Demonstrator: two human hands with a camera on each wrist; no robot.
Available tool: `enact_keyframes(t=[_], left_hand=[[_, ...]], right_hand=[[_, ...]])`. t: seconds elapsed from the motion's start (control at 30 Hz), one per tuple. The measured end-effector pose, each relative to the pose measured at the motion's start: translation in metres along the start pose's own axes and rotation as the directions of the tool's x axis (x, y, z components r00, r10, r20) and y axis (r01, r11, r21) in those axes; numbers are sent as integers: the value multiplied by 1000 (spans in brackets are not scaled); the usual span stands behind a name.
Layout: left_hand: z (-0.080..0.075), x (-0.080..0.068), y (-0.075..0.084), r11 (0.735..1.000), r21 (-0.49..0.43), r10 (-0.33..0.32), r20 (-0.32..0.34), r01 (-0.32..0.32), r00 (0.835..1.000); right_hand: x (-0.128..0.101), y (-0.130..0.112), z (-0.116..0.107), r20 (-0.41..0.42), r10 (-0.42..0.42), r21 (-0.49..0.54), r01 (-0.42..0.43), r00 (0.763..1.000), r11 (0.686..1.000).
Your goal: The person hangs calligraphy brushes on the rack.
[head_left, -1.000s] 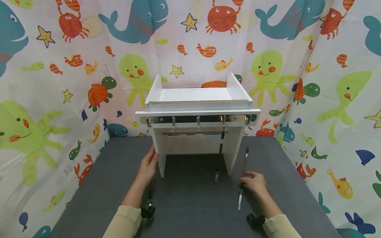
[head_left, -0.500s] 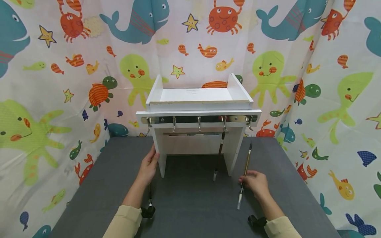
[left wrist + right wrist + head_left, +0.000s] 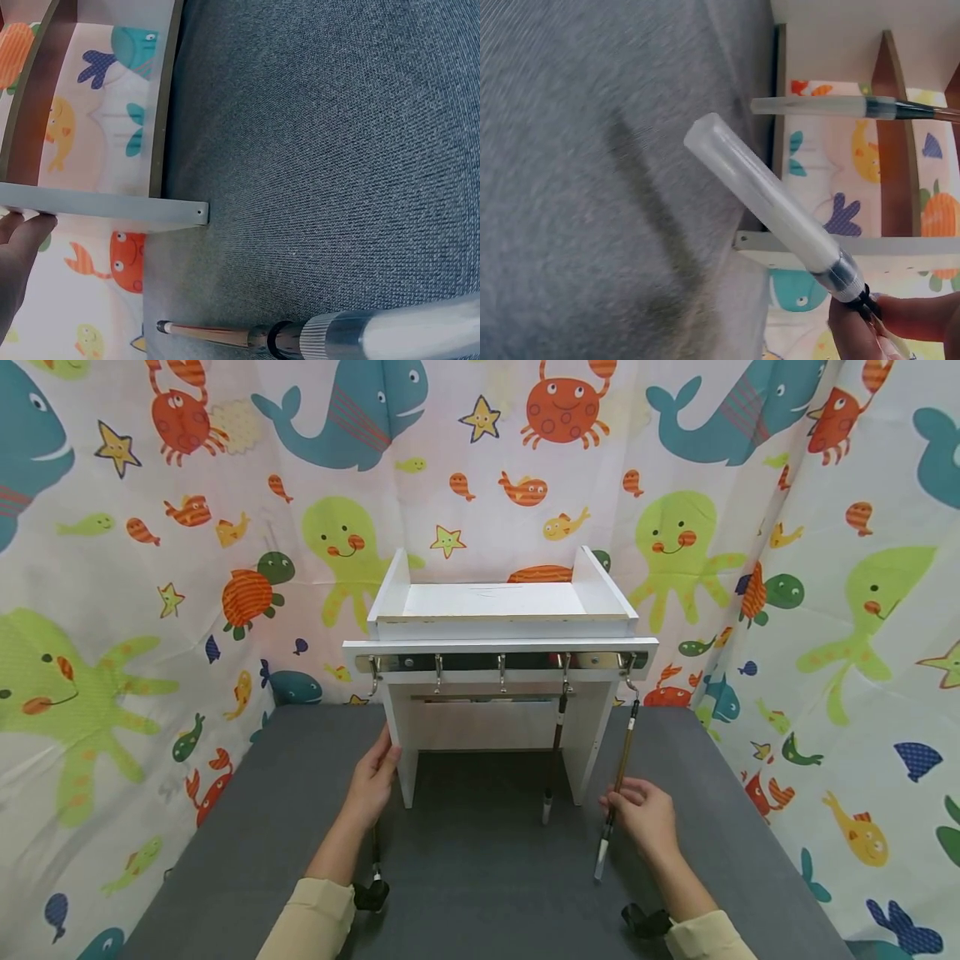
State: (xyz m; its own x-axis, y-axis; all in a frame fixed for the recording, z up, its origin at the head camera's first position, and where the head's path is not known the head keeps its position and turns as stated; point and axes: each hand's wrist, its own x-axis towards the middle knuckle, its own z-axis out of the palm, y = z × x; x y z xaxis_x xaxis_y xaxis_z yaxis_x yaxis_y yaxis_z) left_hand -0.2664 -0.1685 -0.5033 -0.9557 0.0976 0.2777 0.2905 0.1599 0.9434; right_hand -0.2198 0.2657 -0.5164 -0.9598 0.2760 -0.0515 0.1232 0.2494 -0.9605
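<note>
In the head view my right hand [image 3: 641, 810] pinches a brush [image 3: 624, 752] with a clear cap, near the cap end. Its top end is right at the rightmost metal hook [image 3: 628, 670], and the cap points down. The right wrist view shows the clear cap [image 3: 761, 195] just beyond my thumb and finger. A second capped brush [image 3: 557, 735] hangs from the neighbouring hook. My left hand [image 3: 371, 785] rests against the outer left side panel [image 3: 403, 752] of a white shelf, fingers along it; in the left wrist view, fingertips [image 3: 45, 222] touch that panel.
The white shelf stands on a dark grey table [image 3: 480, 877], with a rail [image 3: 468, 661] of several hooks across its front. Another capped brush [image 3: 300, 336] lies below my left wrist. A curtain [image 3: 480, 468] printed with sea animals surrounds the table.
My right hand has raised the brush slightly, bringing its top end up to the rightmost hook. The hanging brush has swung a little. My left hand keeps its place on the panel.
</note>
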Motion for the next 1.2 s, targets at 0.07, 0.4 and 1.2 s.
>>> enact_keyframes(t=[0.07,0.4,1.2], left_hand=[[0,0,0,1000,-5,3,2,-3,1000],[1,1,-2,1000,-13,9,28,-9,1000],[-1,0,-3,999,-38,20,48,-19,999]], right_hand=[[-2,-4,0,-11,-24,-11,23,1000,1000],[-17,-27,-3,-70,-136,88,142,988,986],[-41,-58,2,-181,-442,41,456,879,889]])
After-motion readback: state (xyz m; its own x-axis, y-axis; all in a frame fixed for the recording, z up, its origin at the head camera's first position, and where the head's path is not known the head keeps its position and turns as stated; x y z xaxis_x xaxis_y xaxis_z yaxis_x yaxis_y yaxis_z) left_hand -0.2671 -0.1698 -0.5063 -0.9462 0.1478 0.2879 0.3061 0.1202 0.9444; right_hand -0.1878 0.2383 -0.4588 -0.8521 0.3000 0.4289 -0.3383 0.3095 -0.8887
